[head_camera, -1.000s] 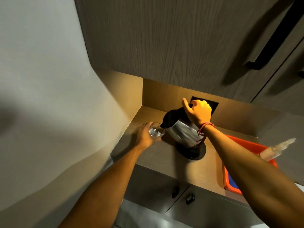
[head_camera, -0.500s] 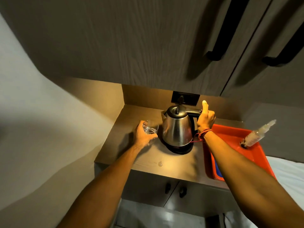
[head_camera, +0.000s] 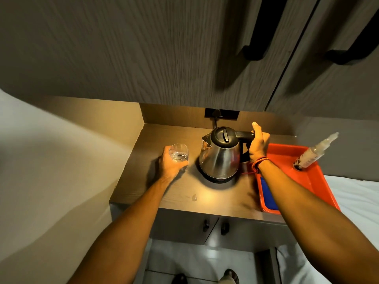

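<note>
The left grip (head_camera: 171, 165) is curled round a glass (head_camera: 179, 154) holding a little water, at the left of the surface (head_camera: 141, 181); I cannot tell if it rests there. The glass looks thin, light and fragile, so it is best held round the body. Just beside it the kettle (head_camera: 220, 158) stands upright on its base; it is stiff steel, probably heavy and perhaps hot, so only the handle (head_camera: 244, 136) is safe. The right grip (head_camera: 258, 144) is closed round this handle, thumb up. Further right, 1 bottle (head_camera: 313, 154) stands in a tray (head_camera: 322, 185).

no legible text anywhere
</note>
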The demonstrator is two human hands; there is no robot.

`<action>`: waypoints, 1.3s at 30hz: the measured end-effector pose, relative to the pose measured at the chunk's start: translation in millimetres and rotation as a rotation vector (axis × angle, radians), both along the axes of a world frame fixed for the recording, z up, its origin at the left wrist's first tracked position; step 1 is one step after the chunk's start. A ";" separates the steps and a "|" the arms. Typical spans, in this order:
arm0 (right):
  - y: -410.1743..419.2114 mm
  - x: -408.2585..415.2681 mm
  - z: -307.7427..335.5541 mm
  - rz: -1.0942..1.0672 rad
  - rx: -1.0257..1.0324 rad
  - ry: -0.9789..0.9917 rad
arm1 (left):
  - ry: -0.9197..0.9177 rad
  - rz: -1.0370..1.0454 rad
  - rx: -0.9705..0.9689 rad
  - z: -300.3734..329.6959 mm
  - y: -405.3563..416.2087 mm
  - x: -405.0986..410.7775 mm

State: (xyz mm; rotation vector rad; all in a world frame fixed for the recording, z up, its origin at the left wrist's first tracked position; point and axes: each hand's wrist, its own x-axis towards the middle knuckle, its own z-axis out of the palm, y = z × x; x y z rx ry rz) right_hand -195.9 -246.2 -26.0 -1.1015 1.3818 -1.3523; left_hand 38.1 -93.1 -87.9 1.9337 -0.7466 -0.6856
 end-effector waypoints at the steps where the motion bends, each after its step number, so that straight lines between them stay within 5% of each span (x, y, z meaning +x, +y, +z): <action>1: 0.1 1.1 0.6 -0.001 -0.011 -0.002 | 0.004 -0.005 -0.006 2.0 -0.9 -0.1; 4: 0.2 1.9 1.5 -0.014 -0.016 0.018 | -0.068 -0.055 -0.022 5.6 -2.5 0.2; 8: 10.3 -1.1 -4.4 -0.038 0.036 0.050 | -0.408 -0.059 -0.028 14.3 3.6 -7.2; 12: 24.0 -16.8 -15.7 -0.110 0.081 0.159 | -0.735 -0.253 -0.267 22.3 10.3 -28.4; 18: 39.4 -71.6 -19.5 -0.136 0.127 0.412 | -0.727 -0.718 -0.419 17.5 12.9 -101.8; 23: 47.9 -133.3 -27.4 -0.085 0.475 0.653 | -0.514 -0.912 -0.336 24.2 -15.7 -177.7; 26: 59.7 -150.6 -31.6 0.053 0.611 0.553 | -0.455 -0.958 -0.209 24.1 -35.1 -216.6; 34: 63.9 -157.4 -35.1 0.163 0.667 0.411 | -0.859 -1.072 0.062 3.5 -55.3 -256.4; 39: 62.6 -153.3 -31.3 0.212 0.712 0.300 | -0.752 -1.041 0.055 3.3 -61.5 -249.5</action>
